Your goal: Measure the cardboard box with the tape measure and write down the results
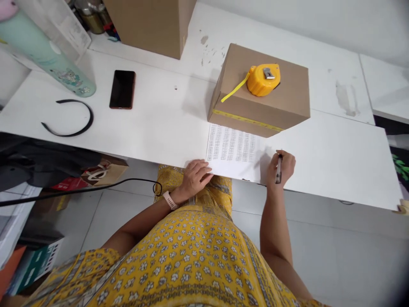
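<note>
A sheet of paper with columns of small print lies at the table's front edge, its far side against the cardboard box. My left hand rests on the paper's near left corner and the table edge, fingers stretched out. To the right of the paper, my right hand is closed around a pen; its tip is hidden. On top of the box sits a yellow tape measure with a short length of tape out. A yellow measuring strip runs along the box's front side.
A black phone, a black headband and a mint-green bottle are on the left of the white table. A larger cardboard box stands at the back. A black cable hangs in front of the table at left.
</note>
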### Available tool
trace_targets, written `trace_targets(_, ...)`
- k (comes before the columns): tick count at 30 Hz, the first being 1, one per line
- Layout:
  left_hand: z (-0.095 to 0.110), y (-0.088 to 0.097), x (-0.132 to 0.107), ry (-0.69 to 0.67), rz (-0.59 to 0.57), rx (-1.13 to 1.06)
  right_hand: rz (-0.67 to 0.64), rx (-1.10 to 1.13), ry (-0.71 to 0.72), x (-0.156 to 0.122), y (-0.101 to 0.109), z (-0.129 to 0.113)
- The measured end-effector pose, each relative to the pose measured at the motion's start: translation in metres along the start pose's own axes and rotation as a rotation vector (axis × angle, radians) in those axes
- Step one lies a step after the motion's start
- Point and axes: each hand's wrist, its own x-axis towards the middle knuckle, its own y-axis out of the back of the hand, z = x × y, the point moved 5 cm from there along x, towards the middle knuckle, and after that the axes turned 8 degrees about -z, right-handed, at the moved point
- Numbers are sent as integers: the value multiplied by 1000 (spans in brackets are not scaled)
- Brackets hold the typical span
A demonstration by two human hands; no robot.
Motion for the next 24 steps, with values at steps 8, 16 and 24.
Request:
trace_targets(8,5,72,132,14,156,52,-97,-152,14,21,-9,53)
trace_targets(16,-26,27,270,-57,-206,-22,-28,-98,-8,19,-9,55)
trace_targets(24,-26,17,289,-26,-168,-26,-29,-61,-12,20,-9,58)
